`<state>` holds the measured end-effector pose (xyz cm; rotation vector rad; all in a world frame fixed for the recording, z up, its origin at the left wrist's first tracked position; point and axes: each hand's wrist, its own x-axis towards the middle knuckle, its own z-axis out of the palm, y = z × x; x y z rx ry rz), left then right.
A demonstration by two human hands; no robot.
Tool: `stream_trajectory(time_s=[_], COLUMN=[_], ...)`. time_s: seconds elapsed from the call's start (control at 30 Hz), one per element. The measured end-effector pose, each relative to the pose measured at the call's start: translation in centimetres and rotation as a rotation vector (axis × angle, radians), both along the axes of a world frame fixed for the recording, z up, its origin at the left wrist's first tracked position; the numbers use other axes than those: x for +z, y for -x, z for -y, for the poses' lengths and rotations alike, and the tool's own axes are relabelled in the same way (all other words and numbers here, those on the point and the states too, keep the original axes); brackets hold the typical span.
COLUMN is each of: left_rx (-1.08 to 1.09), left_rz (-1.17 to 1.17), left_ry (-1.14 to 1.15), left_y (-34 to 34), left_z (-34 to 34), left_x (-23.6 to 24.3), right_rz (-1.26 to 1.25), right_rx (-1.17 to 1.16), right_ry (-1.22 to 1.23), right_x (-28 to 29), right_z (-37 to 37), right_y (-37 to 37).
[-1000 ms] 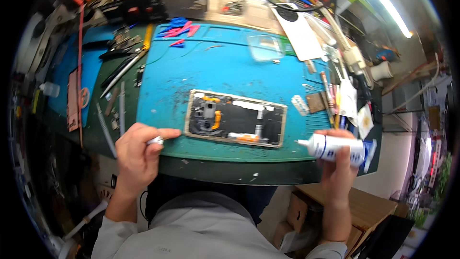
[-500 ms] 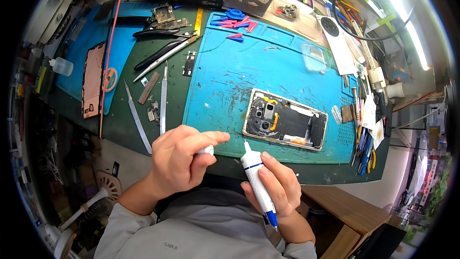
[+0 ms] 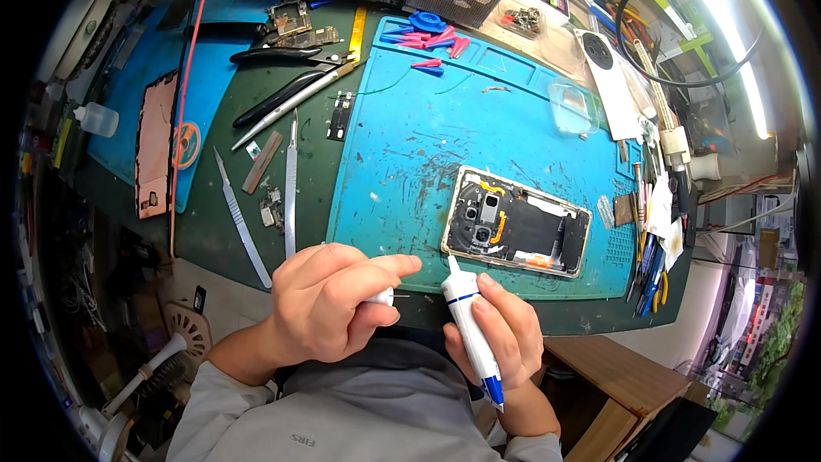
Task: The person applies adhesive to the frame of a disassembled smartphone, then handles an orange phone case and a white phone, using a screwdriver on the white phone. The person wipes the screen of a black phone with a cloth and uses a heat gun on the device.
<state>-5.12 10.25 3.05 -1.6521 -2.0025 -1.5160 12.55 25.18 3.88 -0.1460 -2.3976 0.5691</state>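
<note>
My left hand (image 3: 329, 299) is closed around a small white cap (image 3: 381, 297), from which a thin pin sticks out. Its index finger points to the right, towards the tube's nozzle. In my right hand (image 3: 505, 334) is a white glue tube (image 3: 469, 315) with a blue band and a blue-and-white tail end. The tube's narrow nozzle points up and away from me, uncapped. Just beyond it lies an opened phone (image 3: 522, 221) with its black inner side and camera lenses facing up. In this view the nozzle tip is close to the phone's near left corner.
A blue work mat (image 3: 393, 154) lies under the phone. To the left are tweezers (image 3: 241, 221), a scalpel-like handle (image 3: 292, 184), black-handled pliers (image 3: 278, 56) and a pinkish phone panel (image 3: 158, 145). Several screwdrivers and pens (image 3: 654, 265) crowd the right edge. A clear box (image 3: 573, 107) sits at the back.
The whole view has shifted slightly. My left hand has drawn a little towards me, and the cap is turned so its pin shows. My right hand still holds the tube near the phone.
</note>
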Motion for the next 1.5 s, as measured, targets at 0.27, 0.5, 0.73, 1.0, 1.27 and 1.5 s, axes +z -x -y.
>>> stream_trajectory(time_s=[0.27, 0.5, 0.73, 1.0, 1.27, 1.5], left_rx=[0.007, 0.026, 0.03, 0.029, 0.02, 0.023], left_rz=[-0.014, -0.016, -0.024, -0.03, -0.024, -0.024], left_ry=[0.026, 0.027, 0.026, 0.03, 0.036, 0.045], left_y=[0.0, -0.2, -0.2, -0.2, -0.2, -0.2], left_z=[0.0, -0.3, -0.4, -0.4, -0.4, -0.3], left_x=[0.0, 0.0, 0.1, 0.2, 0.3, 0.2], right_rz=[-0.007, -0.017, -0.013, -0.021, -0.012, -0.013], right_rx=[-0.007, -0.017, -0.031, -0.043, -0.049, -0.06], right_ry=[-0.001, 0.002, 0.002, 0.01, 0.003, 0.01], right_x=[-0.1, -0.1, 0.0, -0.1, 0.0, 0.1], right_z=[-0.2, -0.2, -0.2, -0.4, -0.5, -0.7], right_y=[-0.3, -0.5, -0.6, -1.0, -1.2, -1.5])
